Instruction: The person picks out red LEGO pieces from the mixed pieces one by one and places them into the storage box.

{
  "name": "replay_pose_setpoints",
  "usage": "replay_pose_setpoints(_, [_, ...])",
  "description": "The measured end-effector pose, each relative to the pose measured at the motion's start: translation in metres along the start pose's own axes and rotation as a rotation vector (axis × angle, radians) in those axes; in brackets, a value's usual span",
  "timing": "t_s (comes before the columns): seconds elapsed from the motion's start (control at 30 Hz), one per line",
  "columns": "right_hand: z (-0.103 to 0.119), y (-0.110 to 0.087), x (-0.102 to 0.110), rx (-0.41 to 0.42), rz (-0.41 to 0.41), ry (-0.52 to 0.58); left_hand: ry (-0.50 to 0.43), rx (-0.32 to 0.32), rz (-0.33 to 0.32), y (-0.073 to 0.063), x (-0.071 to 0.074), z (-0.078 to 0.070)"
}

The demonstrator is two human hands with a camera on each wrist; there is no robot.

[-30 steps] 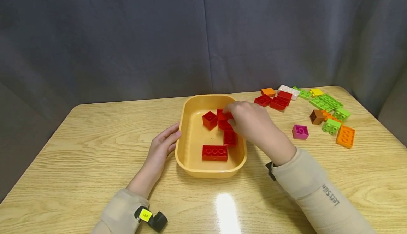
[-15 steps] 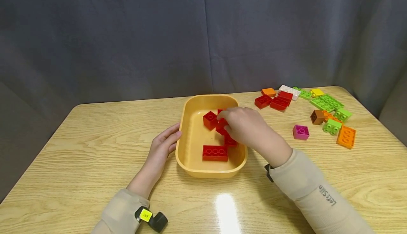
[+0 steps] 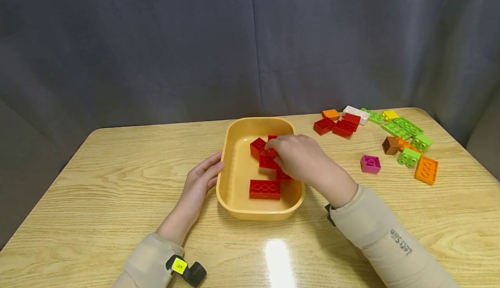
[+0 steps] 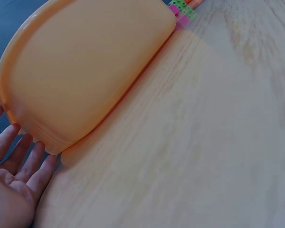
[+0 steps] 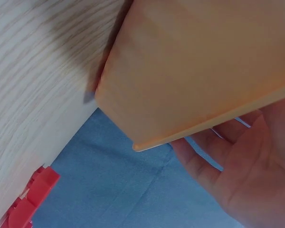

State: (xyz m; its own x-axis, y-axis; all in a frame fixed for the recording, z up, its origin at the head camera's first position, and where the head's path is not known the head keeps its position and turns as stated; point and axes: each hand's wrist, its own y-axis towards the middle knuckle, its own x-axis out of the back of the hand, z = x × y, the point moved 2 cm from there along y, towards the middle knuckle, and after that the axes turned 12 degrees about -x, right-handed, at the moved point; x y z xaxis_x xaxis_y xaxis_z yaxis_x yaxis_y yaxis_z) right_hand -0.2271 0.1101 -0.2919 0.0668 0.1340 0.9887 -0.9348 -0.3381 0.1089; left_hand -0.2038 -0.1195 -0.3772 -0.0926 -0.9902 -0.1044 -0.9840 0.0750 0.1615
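A yellow-orange plastic bin [image 3: 221,192] stands on the table with several red toy bricks inside. My left hand [image 3: 199,179] lies against the bin's left outer side, its fingers fairly straight, and in the left wrist view the fingertips [image 4: 39,146] touch the wall. Over the right rim reaches my right hand [image 3: 298,155], pinching a red brick [image 3: 268,161] inside the bin. Close by are a small red brick [image 3: 257,147] and, nearer the front, a long red brick [image 3: 265,189]. In the right wrist view the bin wall hides the right fingertips and the brick.
Right of the bin lie a magenta brick [image 3: 370,164], a brown brick [image 3: 390,145], an orange brick [image 3: 426,170] and several green ones. Farther back are red bricks [image 3: 324,126], a white brick [image 3: 356,114] and a yellow brick [image 3: 390,115]. A dark curtain [image 3: 175,53] hangs behind the table.
The right hand has moved slightly toward me and leftward within the bin, bringing the red brick away from the right wall toward the middle. My left hand stays against the bin.
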Motion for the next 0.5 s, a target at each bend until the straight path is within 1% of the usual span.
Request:
replay_pose_setpoints(0.23, [-0.0017,-0.001,0.0009,0.004,-0.035,0.021,0.012,-0.008,-0.001,0.0005,-0.0007,0.0001])
replay_pose_setpoints(0.5, [-0.0037,-0.0018,0.0021,0.001,-0.035,0.038,0.012,-0.011,-0.003,0.0003,-0.0013,0.0])
